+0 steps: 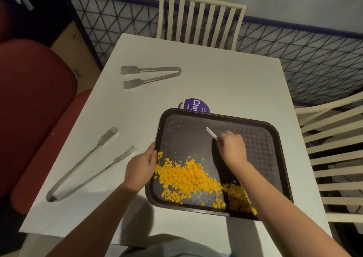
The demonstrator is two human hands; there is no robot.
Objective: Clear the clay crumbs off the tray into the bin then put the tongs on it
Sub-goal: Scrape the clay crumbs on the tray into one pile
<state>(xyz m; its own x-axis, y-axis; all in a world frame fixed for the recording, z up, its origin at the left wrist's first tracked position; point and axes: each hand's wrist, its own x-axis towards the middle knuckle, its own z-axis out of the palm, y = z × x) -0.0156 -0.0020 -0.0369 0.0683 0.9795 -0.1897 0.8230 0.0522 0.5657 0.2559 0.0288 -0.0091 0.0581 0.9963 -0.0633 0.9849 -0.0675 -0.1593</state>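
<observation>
A white table (196, 75) fills most of the view, with slatted chairs at its far edge and right side. On its near right part sits a dark tray (255, 138), its near edge jutting over the table's edge, probably so the crumbs can be swept off into a bin below; no bin shows here. Two pairs of metal tongs wait on the bare tabletop, well apart from the tray: the long tongs (88, 166) at near left and the short tongs (151, 75) further back. A purple lid or tub (193, 104) peeks out from behind the tray's far rim. The left hand (140, 168) is clamped on the tray's left rim, apparently to steady it. The right hand (232, 146) is closed around a thin pale stick or scraper (211, 132), held low over the tray. The orange clay crumbs (188, 176) lie heaped toward the near side of the tray.
</observation>
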